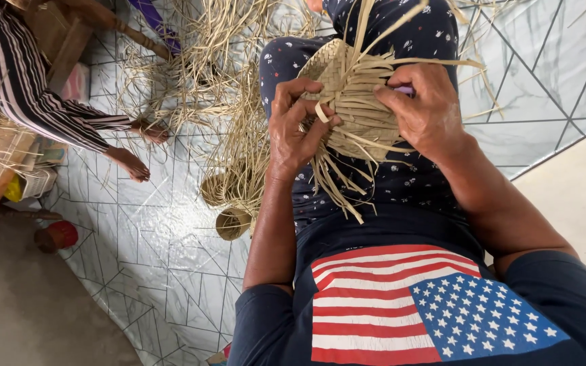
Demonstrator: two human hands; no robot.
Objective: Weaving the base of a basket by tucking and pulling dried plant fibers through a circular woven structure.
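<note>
I looked down at a half-woven straw basket (350, 102) resting on my lap, against my knees in dark dotted trousers (401, 183), with loose strips trailing out above and below it. My left hand (293, 125) was closed on its left side, pinching one strip between thumb and fingers, while my right hand (425, 108) gripped its right edge, fingers curled over the weave. To my left lay a heap of loose straw (205, 74) on a patterned floor mat (150, 251), a small coil of strips (233, 224), and another person's striped legs (42, 95).
</note>
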